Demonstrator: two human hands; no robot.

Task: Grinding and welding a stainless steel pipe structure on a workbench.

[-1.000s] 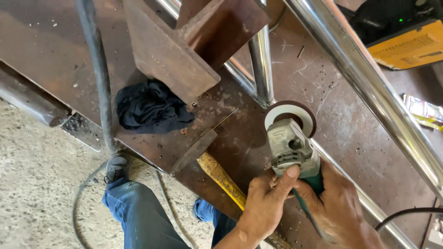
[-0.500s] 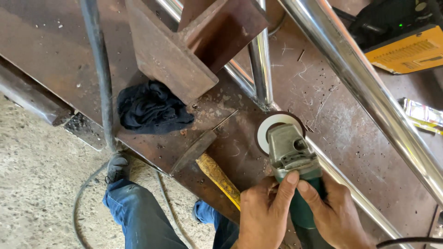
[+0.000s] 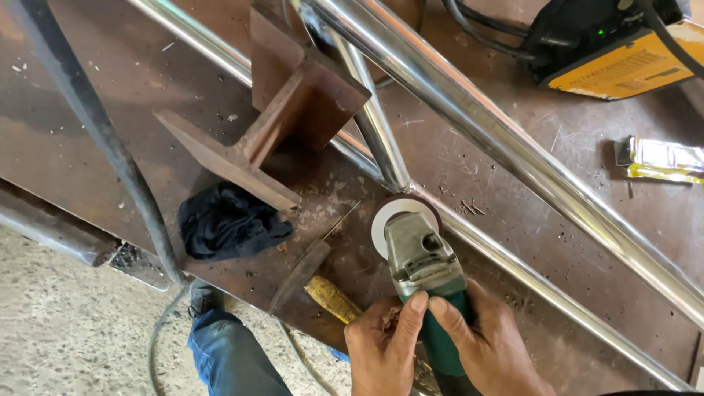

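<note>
Both my hands grip a green angle grinder (image 3: 429, 293) at the bottom centre. My left hand (image 3: 381, 348) wraps the body from the left, my right hand (image 3: 491, 345) from the right. The grinder's white disc (image 3: 389, 216) sits against the joint where a short shiny steel tube (image 3: 374, 121) meets a long thin steel tube (image 3: 543, 290). A thicker polished steel tube (image 3: 513, 150) runs diagonally above them. All of it lies on a rusty steel worktable (image 3: 81, 139).
A rusty steel beam offcut (image 3: 271, 125) and a dark rag (image 3: 227, 224) lie left of the grinder. A yellow-handled hammer (image 3: 315, 282) rests at the table edge. A yellow and black machine (image 3: 616, 51) stands top right, a foil packet (image 3: 660, 158) beside it. Cables hang over the left side.
The grinder and both hands have shifted left and slightly down along the thin tube, closer to the tube joint. The view has shifted too.
</note>
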